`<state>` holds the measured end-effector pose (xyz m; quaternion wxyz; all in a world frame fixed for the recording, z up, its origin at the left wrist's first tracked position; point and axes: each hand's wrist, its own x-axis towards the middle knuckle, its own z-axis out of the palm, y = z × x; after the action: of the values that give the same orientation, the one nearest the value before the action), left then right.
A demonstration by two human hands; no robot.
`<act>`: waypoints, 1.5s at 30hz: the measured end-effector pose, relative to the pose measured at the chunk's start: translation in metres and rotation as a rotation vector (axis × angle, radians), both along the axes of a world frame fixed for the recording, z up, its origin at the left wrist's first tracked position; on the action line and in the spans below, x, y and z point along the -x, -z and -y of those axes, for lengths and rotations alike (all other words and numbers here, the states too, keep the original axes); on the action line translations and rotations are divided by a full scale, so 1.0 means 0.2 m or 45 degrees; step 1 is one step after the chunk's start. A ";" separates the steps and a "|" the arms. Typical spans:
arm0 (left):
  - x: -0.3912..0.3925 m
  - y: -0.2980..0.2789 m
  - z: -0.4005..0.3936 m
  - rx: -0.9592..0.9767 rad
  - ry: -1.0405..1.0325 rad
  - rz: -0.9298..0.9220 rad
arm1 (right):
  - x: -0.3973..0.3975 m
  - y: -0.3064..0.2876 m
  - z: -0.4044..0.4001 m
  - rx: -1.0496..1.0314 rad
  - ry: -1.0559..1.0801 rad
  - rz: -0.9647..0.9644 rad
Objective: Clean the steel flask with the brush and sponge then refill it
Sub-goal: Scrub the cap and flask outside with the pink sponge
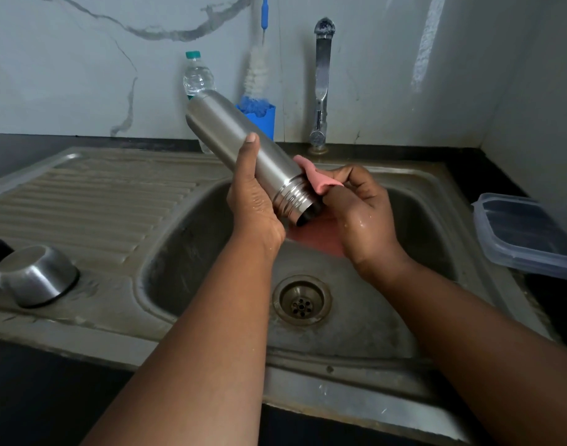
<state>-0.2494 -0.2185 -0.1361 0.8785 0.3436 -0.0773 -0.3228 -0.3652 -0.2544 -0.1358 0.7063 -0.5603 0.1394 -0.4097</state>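
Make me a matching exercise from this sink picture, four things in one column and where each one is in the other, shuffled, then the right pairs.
Things:
1. steel flask
2. pink sponge
3. bottle brush
4. steel bowl

Places:
A. upside down on the draining board
B. standing in the blue holder by the wall
C. gripped in the left hand, tilted over the basin
D. held in the right hand at the flask's mouth

Pairs: 1-C, 2-D, 3-B, 4-A

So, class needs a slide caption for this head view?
Left hand tilts the steel flask over the sink; right hand wipes its neck with pink sponge.
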 end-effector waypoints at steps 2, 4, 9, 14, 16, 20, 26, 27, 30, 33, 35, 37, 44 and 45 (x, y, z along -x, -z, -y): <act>-0.01 0.00 0.01 -0.008 -0.076 -0.001 | 0.01 -0.02 0.01 -0.104 0.027 -0.015; -0.02 -0.01 0.02 -0.029 -0.127 -0.009 | 0.02 -0.02 0.02 -0.173 0.071 -0.104; -0.02 0.02 0.03 -0.059 -0.171 -0.051 | 0.03 -0.02 0.06 -0.228 0.182 -0.251; -0.04 0.02 0.03 -0.149 -0.106 -0.019 | 0.05 -0.03 0.13 -0.315 0.372 -0.277; -0.01 0.02 0.02 -0.337 0.004 0.043 | 0.06 -0.04 0.12 -0.157 0.436 -0.202; 0.05 -0.01 -0.01 -0.377 0.414 0.052 | 0.07 0.02 0.07 0.651 0.244 -0.249; 0.03 -0.03 -0.05 -0.243 0.627 0.073 | 0.04 0.04 0.11 1.216 0.082 -0.397; 0.03 -0.04 -0.05 -0.241 0.667 0.074 | 0.04 0.04 0.11 1.136 0.035 -0.351; 0.02 -0.05 -0.05 -0.276 0.733 0.003 | 0.06 0.05 0.13 1.018 -0.011 -0.289; 0.03 -0.05 -0.04 -0.407 0.850 0.054 | 0.08 0.06 0.20 0.850 0.085 -0.309; 0.06 -0.05 -0.04 -0.522 0.935 0.136 | 0.10 0.06 0.25 0.722 0.245 -0.324; 0.08 -0.05 -0.05 -0.569 1.049 0.154 | 0.12 0.04 0.30 0.581 0.382 -0.329; 0.10 -0.06 -0.06 -0.619 1.224 0.086 | 0.13 0.03 0.33 0.328 0.455 -0.363; 0.10 -0.06 -0.06 -0.625 1.213 0.089 | 0.13 0.03 0.33 0.314 0.456 -0.370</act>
<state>-0.2686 -0.2065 -0.1235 0.5254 0.4763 -0.1760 -0.6827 -0.3907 -0.3199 -0.1417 0.5214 -0.6615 0.2855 -0.4573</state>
